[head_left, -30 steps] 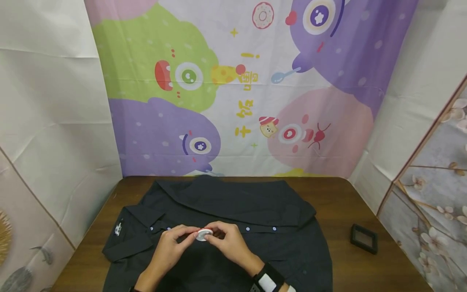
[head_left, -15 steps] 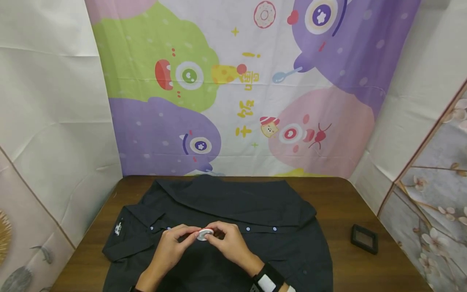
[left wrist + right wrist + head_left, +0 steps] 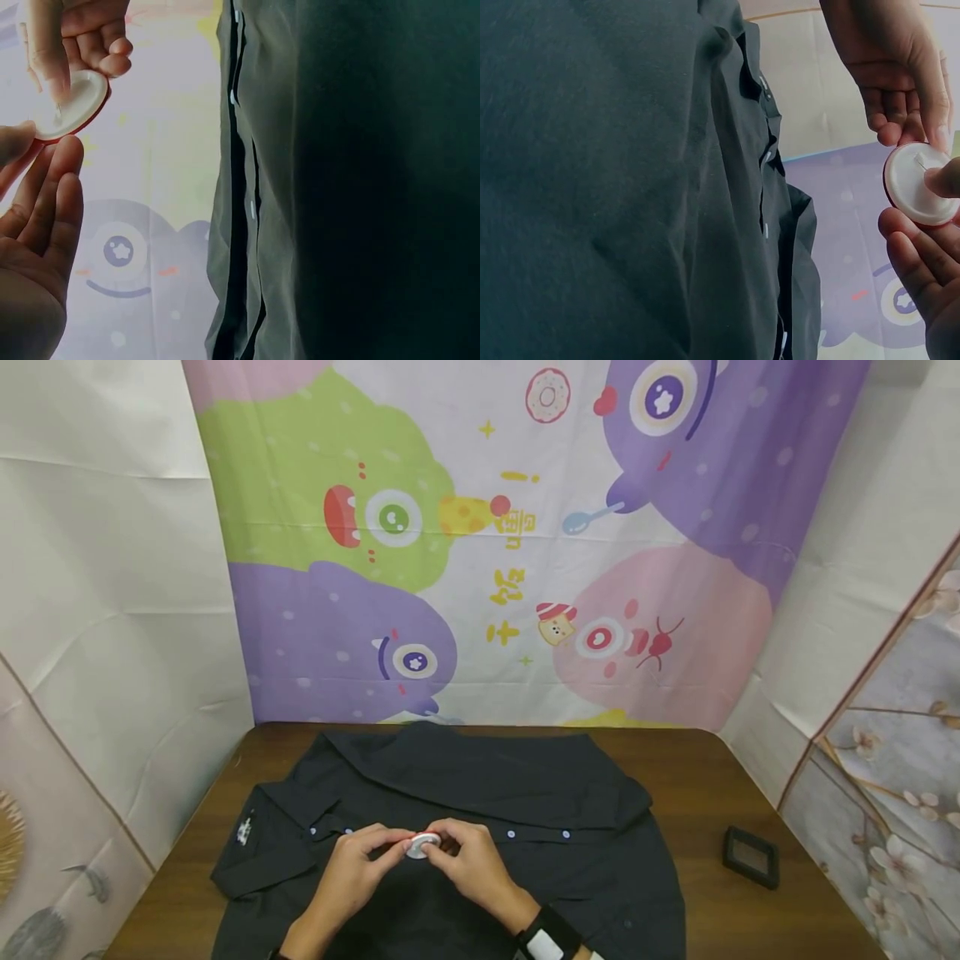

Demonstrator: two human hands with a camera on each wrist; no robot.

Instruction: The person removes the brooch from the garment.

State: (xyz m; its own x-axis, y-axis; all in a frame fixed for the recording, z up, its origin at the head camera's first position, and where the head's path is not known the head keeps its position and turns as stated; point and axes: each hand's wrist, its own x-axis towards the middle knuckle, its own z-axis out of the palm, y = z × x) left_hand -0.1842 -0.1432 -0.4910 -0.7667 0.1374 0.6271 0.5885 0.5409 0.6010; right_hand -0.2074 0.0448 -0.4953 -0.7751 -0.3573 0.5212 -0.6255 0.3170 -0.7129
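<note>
Between both hands, over the dark shirt (image 3: pixel 480 793), is a round pin badge (image 3: pixel 420 847) with its white back facing up and a red rim. My left hand (image 3: pixel 351 870) pinches the badge's left edge between thumb and fingers. My right hand (image 3: pixel 474 868) grips the other side, its thumb (image 3: pixel 943 180) lying on the white back at the thin metal pin (image 3: pixel 921 162). In the left wrist view the badge (image 3: pixel 86 101) is tilted, and the right thumb covers part of the pin. The badge's front is hidden.
The shirt lies spread on a brown wooden table (image 3: pixel 712 793), with small light buttons (image 3: pixel 512 834) along its placket. A white print (image 3: pixel 243 832) marks the folded sleeve at left. A small black frame-like box (image 3: pixel 751 857) sits at right. Behind hangs a cartoon cloth (image 3: pixel 495 685).
The head view has shifted very slightly. Both hands keep their hold on the badge in nearly the same place.
</note>
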